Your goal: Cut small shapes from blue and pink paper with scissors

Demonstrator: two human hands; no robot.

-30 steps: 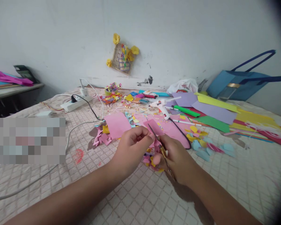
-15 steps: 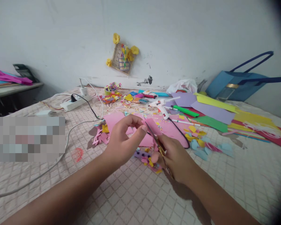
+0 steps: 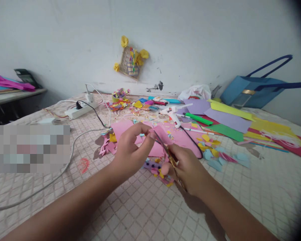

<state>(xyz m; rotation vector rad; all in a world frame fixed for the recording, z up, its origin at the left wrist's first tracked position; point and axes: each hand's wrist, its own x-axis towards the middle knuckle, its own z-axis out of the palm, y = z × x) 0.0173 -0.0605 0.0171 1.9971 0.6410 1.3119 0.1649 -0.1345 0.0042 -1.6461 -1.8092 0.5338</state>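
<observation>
My left hand (image 3: 131,149) pinches a small piece of pink paper (image 3: 162,134) between thumb and index finger. In my right hand (image 3: 188,167) is a pair of scissors (image 3: 172,162), its blades pointing up and left against the pink paper. Below the hands lies a purple strip with dark dots (image 3: 152,165), among yellow and pink paper scraps (image 3: 165,179). Larger pink sheets (image 3: 122,129) rest on the cloth behind my hands.
A white glue gun (image 3: 174,117) with a black cord stands just beyond. Coloured sheets (image 3: 230,118) and a blue bag (image 3: 253,90) are at right. On the left, a power strip (image 3: 81,111) trails cables. Yellow and blue scraps (image 3: 213,155) lie right of my hands.
The scissor blades and the pink paper have shifted very slightly left. Both hands keep nearly the same place and hold.
</observation>
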